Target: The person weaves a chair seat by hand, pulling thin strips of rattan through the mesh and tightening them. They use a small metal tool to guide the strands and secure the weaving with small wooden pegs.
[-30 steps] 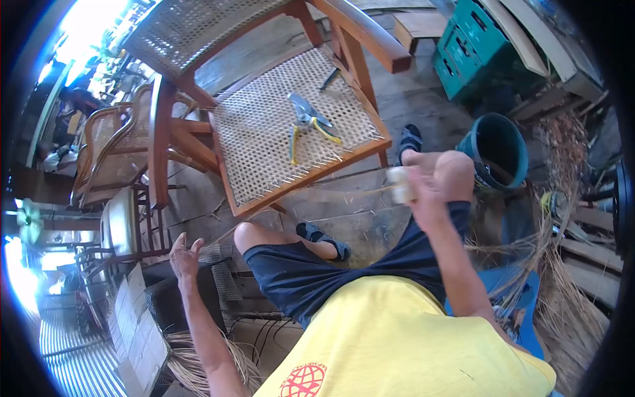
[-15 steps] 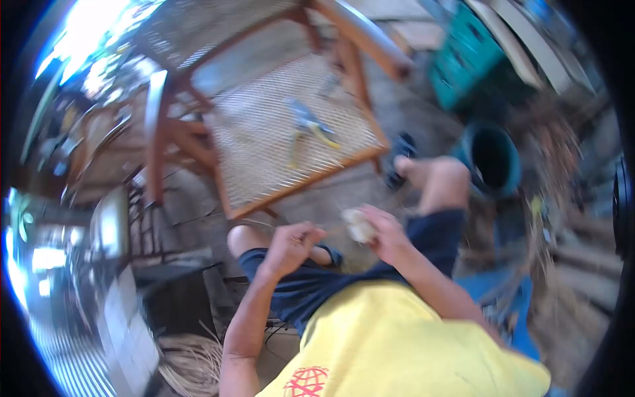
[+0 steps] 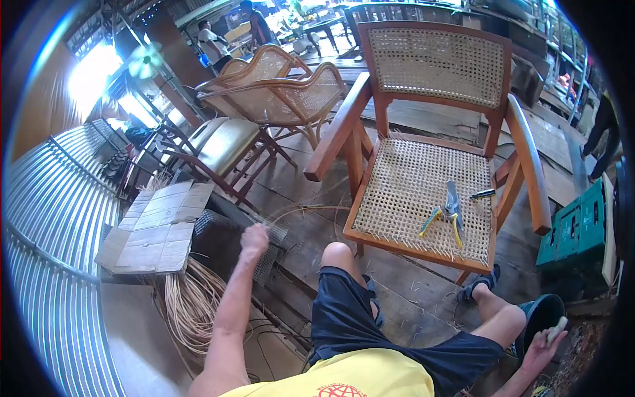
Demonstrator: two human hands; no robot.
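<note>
My left hand (image 3: 254, 239) is closed, reaching out to the left above the floor. A thin cane strand (image 3: 304, 208) arcs from it toward the front of the wooden armchair (image 3: 417, 238). My right hand (image 3: 541, 351), low at the right, has its fingers around a small whitish lump (image 3: 557, 329) whose kind I cannot make out. It is beside the dark green bucket (image 3: 552, 309). On the armchair's woven cane seat (image 3: 403, 178) lie yellow-handled pruning shears (image 3: 451, 215) and a small dark tool (image 3: 482, 194).
A bundle of cane strands (image 3: 192, 304) lies left of my arm, below flattened cardboard (image 3: 159, 225). A padded chair (image 3: 228, 145) and rattan chairs (image 3: 278, 92) stand behind. A green crate (image 3: 575, 221) is at the right. People (image 3: 258, 26) are in the background.
My view has swung up and left. My hands, close together in front of my lap before, are now far apart: left hand out to the left, right hand down by the bucket.
</note>
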